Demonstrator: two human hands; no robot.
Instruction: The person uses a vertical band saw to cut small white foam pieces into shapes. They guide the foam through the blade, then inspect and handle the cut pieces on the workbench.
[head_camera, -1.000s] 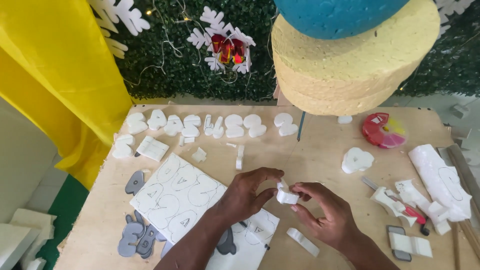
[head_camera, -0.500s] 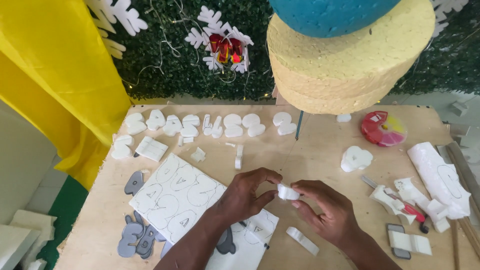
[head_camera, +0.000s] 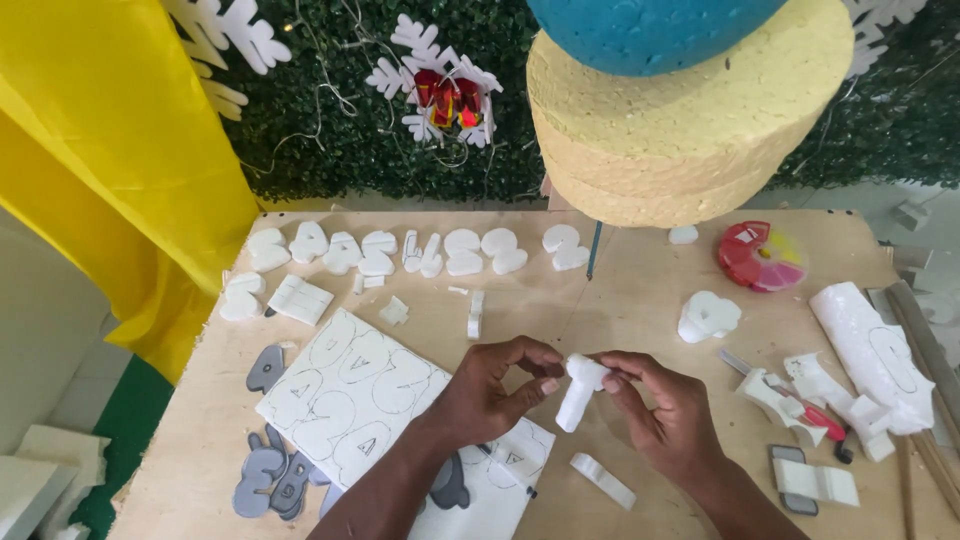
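Observation:
Both my hands hold one small white foam piece (head_camera: 577, 392) above the plywood table (head_camera: 630, 300), near its front middle. My left hand (head_camera: 497, 390) pinches the piece's upper left side with thumb and fingers. My right hand (head_camera: 662, 412) grips its top from the right. The piece hangs down between the two hands, roughly upright. Under my left forearm lies a white foam sheet (head_camera: 350, 390) with outlines drawn on it. A short white foam strip (head_camera: 602, 480) rests on the table just below my hands.
A row of white foam cut-out shapes (head_camera: 430, 252) lines the table's back. Grey shapes (head_camera: 268, 475) lie at front left. At right are a red round object (head_camera: 758, 257), a red-handled cutter (head_camera: 800, 405) and foam offcuts (head_camera: 870, 350). A yellow and blue foam stack (head_camera: 690, 110) hangs overhead.
The foam piece has turned from lying sideways between my fingers to hanging roughly upright, and my hands have shifted slightly around it.

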